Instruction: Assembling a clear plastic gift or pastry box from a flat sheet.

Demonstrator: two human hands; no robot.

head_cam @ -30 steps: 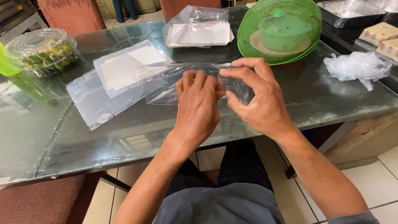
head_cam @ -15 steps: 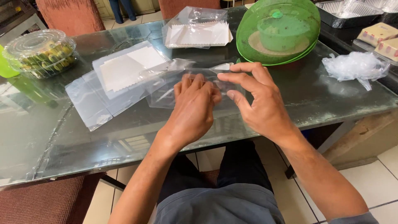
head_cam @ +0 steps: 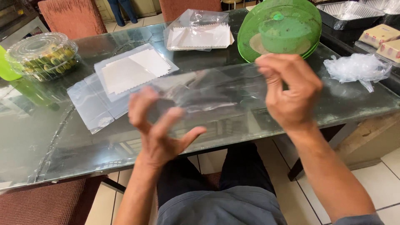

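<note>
Motion blur smears the left hand [head_cam: 160,129], which is raised off the glass table [head_cam: 50,141] with fingers spread and curled, palm toward the clear plastic bag [head_cam: 208,93]; whether any fingertip touches the bag cannot be made out. That bag hangs between the two hands, its edges hard to trace against the reflective glass. The right hand [head_cam: 289,89] pinches the bag's right end between thumb and fingers. Beyond the left hand lies a stack of flat clear bags with white paper sheets [head_cam: 125,73]. Just behind the right hand sits a green domed cover [head_cam: 283,27], partly hidden by its fingers. Right of it lies crumpled plastic [head_cam: 356,66].
</note>
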